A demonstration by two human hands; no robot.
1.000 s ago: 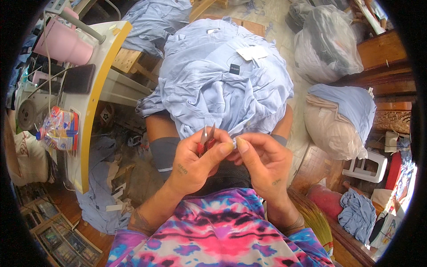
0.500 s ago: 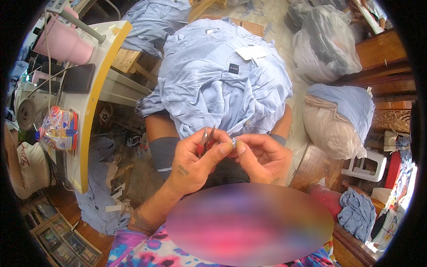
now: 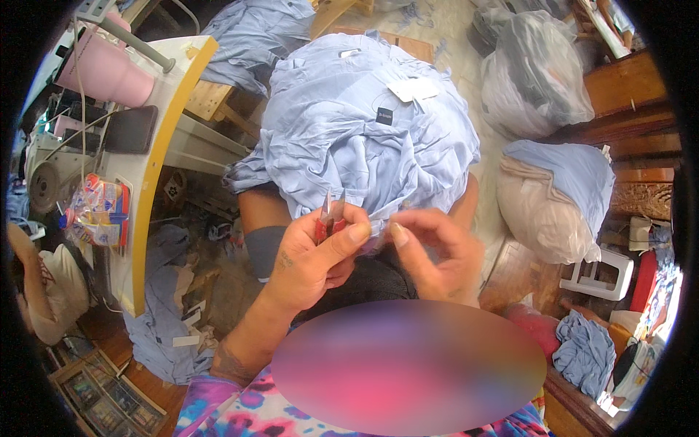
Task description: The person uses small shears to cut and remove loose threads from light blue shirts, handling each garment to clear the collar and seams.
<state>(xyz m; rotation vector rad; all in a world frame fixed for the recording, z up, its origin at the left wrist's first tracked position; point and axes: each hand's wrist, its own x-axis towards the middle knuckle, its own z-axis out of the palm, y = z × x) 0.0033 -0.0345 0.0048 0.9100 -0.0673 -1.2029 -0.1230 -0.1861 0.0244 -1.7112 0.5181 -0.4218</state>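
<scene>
A light blue shirt [image 3: 364,138] lies bunched across my lap, with a dark label and a white paper tag [image 3: 413,89] on top. My left hand [image 3: 313,255] is closed around red-handled thread snips [image 3: 330,222], whose blades point away from me. Its thumb and forefinger also pinch a small edge of the blue cloth. Just to the right, my right hand [image 3: 440,251] is slightly blurred, thumb and forefinger together beside that edge. Whatever lies between those fingertips is too small to make out.
On the left, a yellow-edged table [image 3: 145,233] bears a pink tumbler [image 3: 109,65], a dark phone [image 3: 131,130] and a colourful plastic packet [image 3: 98,211]. A bundle of folded cloth [image 3: 550,200] and a white stool [image 3: 601,277] stand right. Another person's arm [image 3: 33,280] shows far left.
My right hand has drawn slightly right, away from the left fingertips. The left hand has tilted, bringing the snips a little left and more upright. The person at far left has shifted.
</scene>
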